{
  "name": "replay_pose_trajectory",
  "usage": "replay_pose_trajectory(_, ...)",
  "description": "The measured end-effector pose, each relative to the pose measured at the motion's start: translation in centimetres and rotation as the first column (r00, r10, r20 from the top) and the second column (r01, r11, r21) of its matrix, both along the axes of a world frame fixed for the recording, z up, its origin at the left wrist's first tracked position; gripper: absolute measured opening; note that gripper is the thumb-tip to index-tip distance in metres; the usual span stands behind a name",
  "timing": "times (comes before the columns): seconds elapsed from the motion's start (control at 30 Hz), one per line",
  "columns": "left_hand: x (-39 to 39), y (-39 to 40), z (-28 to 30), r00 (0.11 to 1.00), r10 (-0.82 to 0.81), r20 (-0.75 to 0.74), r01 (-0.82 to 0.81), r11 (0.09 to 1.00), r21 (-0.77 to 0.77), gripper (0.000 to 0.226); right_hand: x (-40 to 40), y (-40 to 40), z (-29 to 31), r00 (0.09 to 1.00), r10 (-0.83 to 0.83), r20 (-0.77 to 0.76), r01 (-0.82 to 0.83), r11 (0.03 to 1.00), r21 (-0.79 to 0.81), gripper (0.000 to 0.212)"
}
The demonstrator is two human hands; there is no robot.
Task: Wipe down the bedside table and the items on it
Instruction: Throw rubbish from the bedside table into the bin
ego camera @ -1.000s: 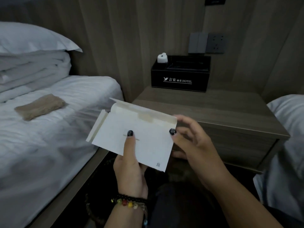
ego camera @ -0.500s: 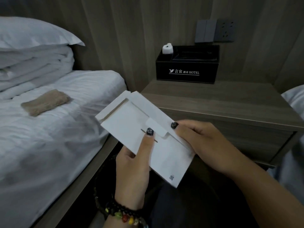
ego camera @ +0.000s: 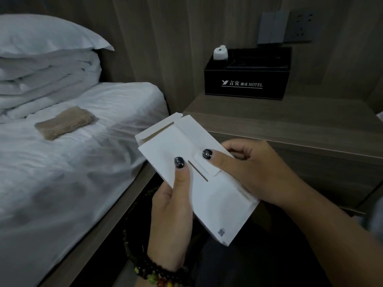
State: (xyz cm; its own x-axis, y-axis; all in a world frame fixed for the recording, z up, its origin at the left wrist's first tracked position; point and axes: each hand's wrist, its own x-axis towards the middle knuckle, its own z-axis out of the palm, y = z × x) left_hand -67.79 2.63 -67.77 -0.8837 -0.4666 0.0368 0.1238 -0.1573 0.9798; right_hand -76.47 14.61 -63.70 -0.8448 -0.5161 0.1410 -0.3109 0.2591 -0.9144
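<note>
A flat white paper box (ego camera: 215,206) with a tab flap and a slit is held in front of the wooden bedside table (ego camera: 290,121). My left hand (ego camera: 172,212) grips its lower left side, thumb pressed beside the slit. My right hand (ego camera: 255,172) holds its right edge, thumb on the tab flap. A black hotel organiser box (ego camera: 246,81) stands at the back of the table against the wall, with a small white item (ego camera: 220,52) in its left compartment. A folded brown cloth (ego camera: 64,123) lies on the bed, apart from both hands.
A bed with white sheets (ego camera: 72,172) runs along the left, with a folded duvet and a pillow (ego camera: 45,38) stacked at its head. Grey wall switches and a socket (ego camera: 286,27) sit above the organiser. White bedding shows at the far right edge.
The white paper box has been turned clockwise from level to a diagonal, and its flap has been folded down with my right thumb on the tab. The view has shifted closer to the table.
</note>
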Motion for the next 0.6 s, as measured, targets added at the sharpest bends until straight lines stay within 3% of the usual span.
replay_pose_trajectory(0.13,-0.9,-0.5,-1.0,0.991,0.131,0.019,-0.128,0.986,-0.110,0.087,0.8,-0.6,-0.3,0.999,-0.032,-0.029,0.030,0.998,-0.061,0.027)
replay_pose_trajectory(0.37,-0.7,-0.8,-1.1,0.997,0.069,0.047,-0.064,0.993,-0.104,0.067,1.5,-1.1,-0.4,0.993,-0.054,-0.101,0.048,0.997,-0.064,0.043)
replay_pose_trajectory(0.6,0.2,-1.4,-0.2,0.995,0.100,-0.023,-0.102,0.964,-0.244,0.096,1.8,-0.9,0.0,0.998,-0.020,-0.065,0.019,1.000,-0.023,0.035)
